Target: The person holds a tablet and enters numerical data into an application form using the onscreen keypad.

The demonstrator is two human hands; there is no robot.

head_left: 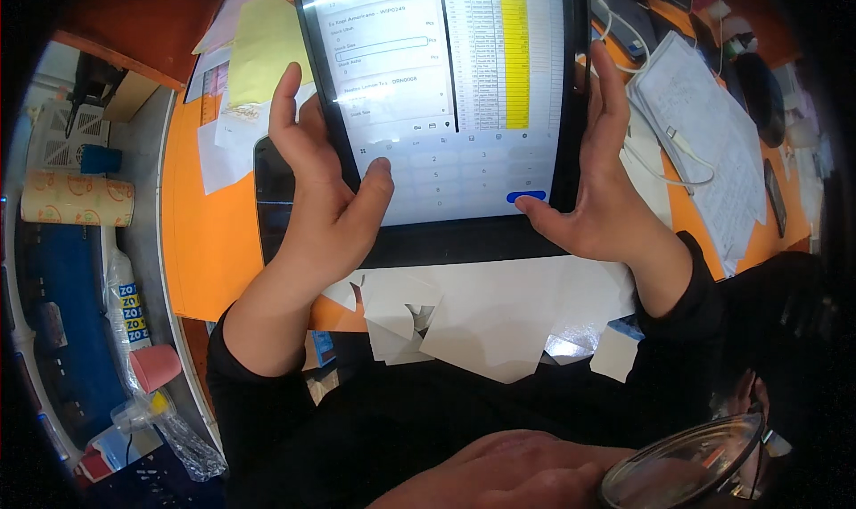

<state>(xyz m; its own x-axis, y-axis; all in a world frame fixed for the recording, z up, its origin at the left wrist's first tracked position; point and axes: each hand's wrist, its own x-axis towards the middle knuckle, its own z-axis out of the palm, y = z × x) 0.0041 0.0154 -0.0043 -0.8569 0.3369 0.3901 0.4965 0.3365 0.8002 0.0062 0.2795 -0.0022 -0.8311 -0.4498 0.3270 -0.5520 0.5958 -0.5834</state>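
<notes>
A large black-framed tablet [446, 210] is held upright between my two hands, its lit screen showing a form, a sheet with a yellow column and a number keypad. My left hand [325, 184] grips the tablet's left edge, with its thumb over the left side of the keypad. On the opposite edge, my right hand [608, 201] holds the frame, its thumb resting at the blue key in the lower right corner of the screen. The fingers behind the tablet are partly hidden.
White sheets [517, 317] lie under the tablet on the orange desk [201, 259]. Stacked papers [700, 135] and a white cable [687, 157] are at the right, a yellow sheet [267, 54] at the back left. Left of the desk stand a printed roll [76, 199] and a pink cup [154, 367].
</notes>
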